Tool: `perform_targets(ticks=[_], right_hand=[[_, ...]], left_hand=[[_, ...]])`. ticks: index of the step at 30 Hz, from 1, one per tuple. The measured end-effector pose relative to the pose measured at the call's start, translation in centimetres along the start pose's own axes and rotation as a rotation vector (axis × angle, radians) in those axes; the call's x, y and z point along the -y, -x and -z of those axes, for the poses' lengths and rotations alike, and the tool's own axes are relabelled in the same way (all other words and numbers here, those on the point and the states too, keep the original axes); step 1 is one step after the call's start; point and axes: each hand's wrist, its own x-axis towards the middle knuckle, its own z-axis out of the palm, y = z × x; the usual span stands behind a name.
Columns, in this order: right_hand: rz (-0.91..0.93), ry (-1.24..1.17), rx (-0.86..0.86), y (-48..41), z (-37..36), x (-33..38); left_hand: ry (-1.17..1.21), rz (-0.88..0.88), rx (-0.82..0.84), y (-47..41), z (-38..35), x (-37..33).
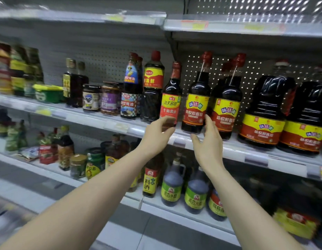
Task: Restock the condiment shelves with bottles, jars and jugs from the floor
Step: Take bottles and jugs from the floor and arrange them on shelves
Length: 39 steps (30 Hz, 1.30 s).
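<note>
The left hand (pixel 157 136) pinches the base of a slim glossy bottle (pixel 170 98) with a red label. The right hand (pixel 208 143), fingers spread loose, flanks the round-shouldered yellow-labelled bottle (pixel 196 107) just above its thumb.

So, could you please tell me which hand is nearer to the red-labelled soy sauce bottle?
Left. The left hand grips the red-labelled bottle at its base. The right hand is further right, its fingers against the neighbouring yellow-labelled bottle.
</note>
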Motion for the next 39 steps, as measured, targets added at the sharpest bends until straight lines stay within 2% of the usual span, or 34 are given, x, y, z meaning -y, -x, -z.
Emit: perform_targets(ticks=[5, 18, 27, 39], right_hand=[[-0.025, -0.024, 0.035, 3.3, -2.3, 3.3], [-0.045, 0.036, 0.023, 12.6, -6.5, 7.9], [-0.196, 0.113, 0.081, 23.1, -9.7, 4.1], [-0.522, 0.124, 0.273, 36.6, -14.2, -6.5]], left_hand=[[0.019, 0.033, 0.044, 2.1, 4.4, 1.8], [-0.065, -0.064, 0.134, 9.1, 10.8, 6.3], [0.029, 0.051, 0.319, 17.6, 8.9, 14.0], [0.066, 0.429, 0.477, 30.1, 2.4, 25.3]])
